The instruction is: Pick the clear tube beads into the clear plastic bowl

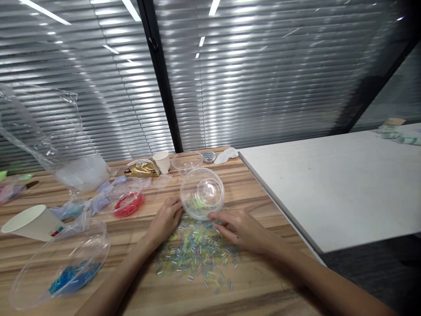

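A clear plastic bowl (pixel 210 189) is tilted over a spread pile of small pale green, yellow and blue tube beads (pixel 200 250) on the wooden table. Some beads lie inside the bowl. My left hand (pixel 167 218) is closed at the bowl's left side, its fingertips beside the rim and partly hidden. My right hand (pixel 235 227) has its fingers bent together at the bowl's lower right rim, gripping it, just above the beads.
On the left are a clear bowl with blue beads (pixel 74 276), a tipped paper cup (pixel 31 221) and red beads (pixel 129 204) in another bowl. Behind stand a gold packet (pixel 142 168), a paper cup (pixel 162 161) and a clear bowl (pixel 187 161). A white table (pixel 332 184) adjoins at right.
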Demonstrator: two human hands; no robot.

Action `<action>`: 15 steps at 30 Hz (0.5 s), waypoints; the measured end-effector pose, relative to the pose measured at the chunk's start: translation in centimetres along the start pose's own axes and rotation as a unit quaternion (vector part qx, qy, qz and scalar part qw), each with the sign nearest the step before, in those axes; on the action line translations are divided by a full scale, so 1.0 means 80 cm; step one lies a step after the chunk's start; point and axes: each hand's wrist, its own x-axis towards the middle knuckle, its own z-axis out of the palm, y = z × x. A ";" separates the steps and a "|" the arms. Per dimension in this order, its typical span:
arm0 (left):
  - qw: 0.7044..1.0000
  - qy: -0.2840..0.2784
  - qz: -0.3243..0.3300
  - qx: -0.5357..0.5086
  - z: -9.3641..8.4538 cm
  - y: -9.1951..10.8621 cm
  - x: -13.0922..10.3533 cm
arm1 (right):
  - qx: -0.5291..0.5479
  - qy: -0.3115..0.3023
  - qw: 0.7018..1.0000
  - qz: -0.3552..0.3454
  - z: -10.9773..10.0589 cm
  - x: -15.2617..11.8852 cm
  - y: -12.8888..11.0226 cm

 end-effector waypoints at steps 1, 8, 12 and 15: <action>1.000 -0.001 0.000 0.000 0.000 0.000 0.000 | 0.000 0.000 1.000 -0.001 0.000 0.000 0.000; 1.000 -0.004 -0.004 0.002 0.000 0.000 0.000 | 0.003 -0.002 1.000 -0.001 0.000 0.000 0.001; 1.000 -0.008 -0.002 0.009 -0.001 0.001 0.000 | 0.001 -0.002 1.000 -0.003 0.000 0.000 0.000; 1.000 -0.011 -0.002 0.012 0.000 0.000 0.000 | -0.005 -0.001 1.000 -0.004 0.000 0.001 0.000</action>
